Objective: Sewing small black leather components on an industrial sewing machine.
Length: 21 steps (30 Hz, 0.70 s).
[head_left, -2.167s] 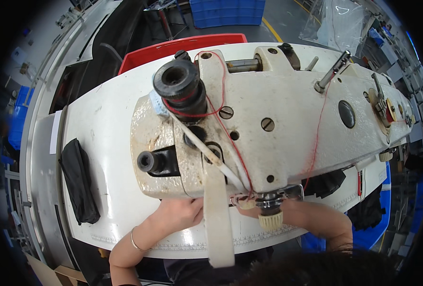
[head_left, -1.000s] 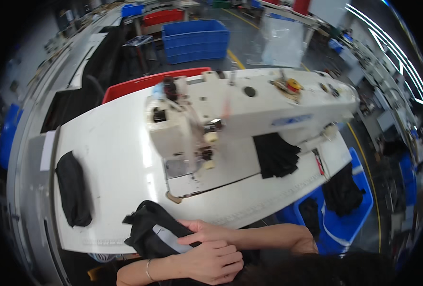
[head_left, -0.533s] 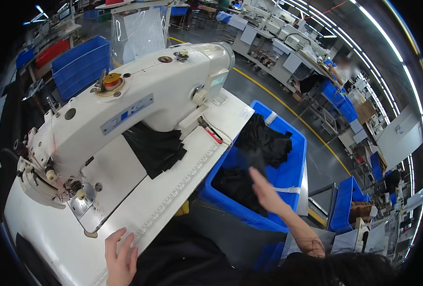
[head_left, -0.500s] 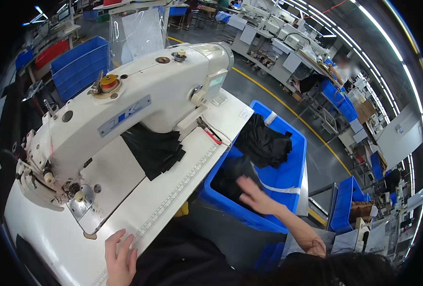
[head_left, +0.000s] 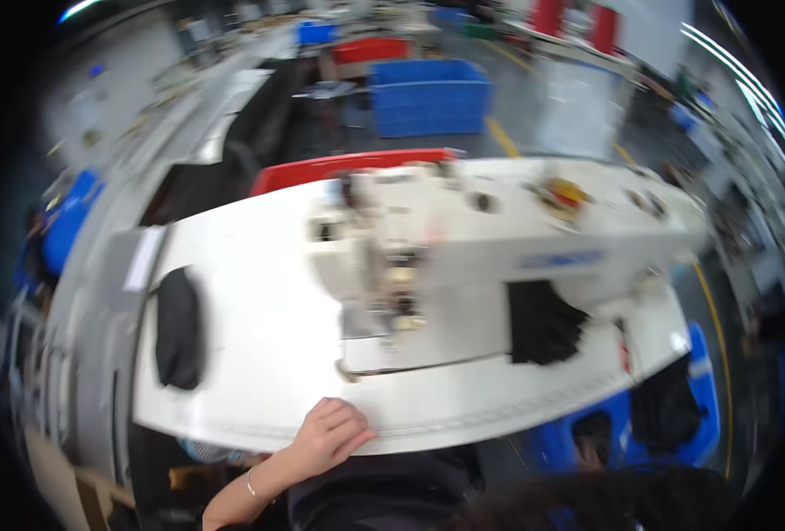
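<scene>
My left hand [head_left: 329, 435] rests at the front edge of the white sewing table [head_left: 242, 292], its fingers curled together with nothing seen in them. A white sewing machine [head_left: 499, 252] stands on the table beyond it. Fanned black fabric pieces [head_left: 543, 323] lie under the machine's arm, and a dark folded piece [head_left: 178, 329] lies at the table's left end. At the lower right, my right hand [head_left: 592, 450] is a small blurred patch over the blue bin [head_left: 709, 389]; its fingers cannot be made out. Black fabric [head_left: 665, 409] hangs over or lies in that bin.
A red tray or bin [head_left: 348, 166] sits behind the table, with a large blue crate [head_left: 430, 99] farther back. A small red tool [head_left: 623, 345] lies near the table's right end. Grey worktops run along the left.
The view has swung left, bringing the table's left end into sight, and is blurred. My left fingers have curled in. My right hand, formerly stretched over the bin, now shows only in part.
</scene>
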Tool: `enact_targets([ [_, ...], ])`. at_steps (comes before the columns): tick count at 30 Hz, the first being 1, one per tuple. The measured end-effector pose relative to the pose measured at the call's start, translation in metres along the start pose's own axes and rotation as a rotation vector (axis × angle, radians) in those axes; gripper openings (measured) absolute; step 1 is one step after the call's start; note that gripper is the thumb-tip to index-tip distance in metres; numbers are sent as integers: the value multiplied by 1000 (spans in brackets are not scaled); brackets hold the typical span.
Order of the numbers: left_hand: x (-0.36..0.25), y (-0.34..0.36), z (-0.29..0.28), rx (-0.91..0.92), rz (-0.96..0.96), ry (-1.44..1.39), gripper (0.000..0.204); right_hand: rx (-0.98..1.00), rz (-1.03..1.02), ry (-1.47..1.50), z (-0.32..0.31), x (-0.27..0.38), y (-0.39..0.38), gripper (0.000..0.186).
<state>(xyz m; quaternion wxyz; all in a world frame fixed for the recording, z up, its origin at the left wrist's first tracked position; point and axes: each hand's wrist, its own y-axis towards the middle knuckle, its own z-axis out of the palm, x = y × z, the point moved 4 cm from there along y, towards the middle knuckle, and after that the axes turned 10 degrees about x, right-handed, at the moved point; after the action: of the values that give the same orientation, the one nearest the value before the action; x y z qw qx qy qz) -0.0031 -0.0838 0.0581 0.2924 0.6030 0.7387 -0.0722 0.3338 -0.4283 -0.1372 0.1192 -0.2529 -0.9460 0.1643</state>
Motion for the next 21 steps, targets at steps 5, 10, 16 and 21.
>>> enact_targets([
  [5, 36, -101, -118, -432, -544, 379, 23, -67, 143, -135, -172, 79, -30, 21],
  [10, 88, -188, -151, -460, -712, 498, 37, -357, -540, 104, -206, 231, 11, 17],
  [16, 90, -176, -162, -467, -486, 931, 25, -361, -1445, 221, -228, 498, 53, 54],
  [21, 107, -178, -149, -478, -333, 825, 36, -505, -1447, 282, -174, 656, 123, 53],
])
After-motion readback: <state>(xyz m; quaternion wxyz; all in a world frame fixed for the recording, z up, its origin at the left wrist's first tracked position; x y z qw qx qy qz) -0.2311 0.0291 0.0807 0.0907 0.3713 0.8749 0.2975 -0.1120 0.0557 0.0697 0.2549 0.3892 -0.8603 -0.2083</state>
